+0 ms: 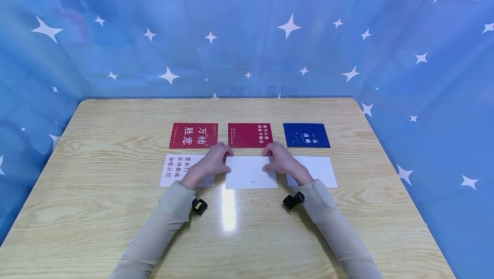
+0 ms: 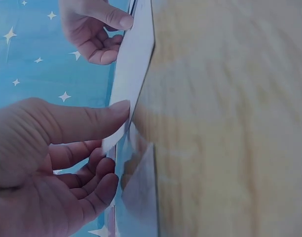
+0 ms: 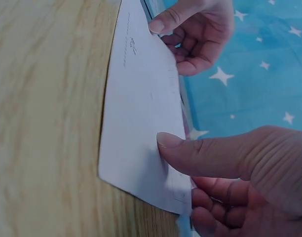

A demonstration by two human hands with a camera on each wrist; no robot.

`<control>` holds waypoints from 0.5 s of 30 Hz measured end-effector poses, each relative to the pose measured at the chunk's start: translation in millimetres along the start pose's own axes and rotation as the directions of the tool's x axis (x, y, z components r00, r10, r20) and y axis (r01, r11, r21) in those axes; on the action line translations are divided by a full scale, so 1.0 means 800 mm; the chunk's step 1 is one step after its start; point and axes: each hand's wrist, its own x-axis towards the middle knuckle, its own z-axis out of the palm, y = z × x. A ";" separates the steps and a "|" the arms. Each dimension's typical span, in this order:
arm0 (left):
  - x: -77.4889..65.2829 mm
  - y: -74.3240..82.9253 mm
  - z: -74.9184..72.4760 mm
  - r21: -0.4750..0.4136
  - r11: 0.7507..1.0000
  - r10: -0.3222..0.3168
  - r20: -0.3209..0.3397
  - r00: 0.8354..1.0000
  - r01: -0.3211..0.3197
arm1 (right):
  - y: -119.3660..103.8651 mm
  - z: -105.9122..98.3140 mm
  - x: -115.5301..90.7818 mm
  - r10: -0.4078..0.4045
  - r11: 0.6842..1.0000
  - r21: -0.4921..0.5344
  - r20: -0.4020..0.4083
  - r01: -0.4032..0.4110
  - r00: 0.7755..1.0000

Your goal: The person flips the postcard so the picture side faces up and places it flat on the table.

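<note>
Both the left hand (image 1: 210, 164) and right hand (image 1: 281, 161) pinch the far corners of the middle white card (image 1: 251, 174), thumbs on top, at frame centre on the wooden table (image 1: 96, 210), below the red card (image 1: 250, 135).

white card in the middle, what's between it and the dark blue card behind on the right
Only bare wood of the table separates the middle white card from the dark blue card, apart from the right hand gripping the white card's far corner; the head view shows it.

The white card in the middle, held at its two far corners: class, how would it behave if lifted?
The white card looks thin and flat, so probably light. Lifted by left hand and right hand, it shows no sag, so likely fairly stiff. It might slide on the glossy table.
</note>
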 end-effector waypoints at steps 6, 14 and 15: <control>-0.002 0.001 0.002 -0.009 0.999 0.031 -0.015 0.999 -0.031 | 0.000 -0.002 -0.002 0.022 0.999 0.034 0.008 -0.022 1.000; -0.013 -0.002 -0.001 -0.151 0.988 0.039 -0.038 0.999 -0.044 | 0.011 -0.009 -0.012 0.050 0.996 0.079 0.007 -0.050 0.999; -0.014 -0.003 -0.001 -0.179 0.983 0.039 -0.047 0.998 -0.047 | 0.013 -0.010 -0.013 0.040 0.995 0.087 -0.002 -0.039 0.999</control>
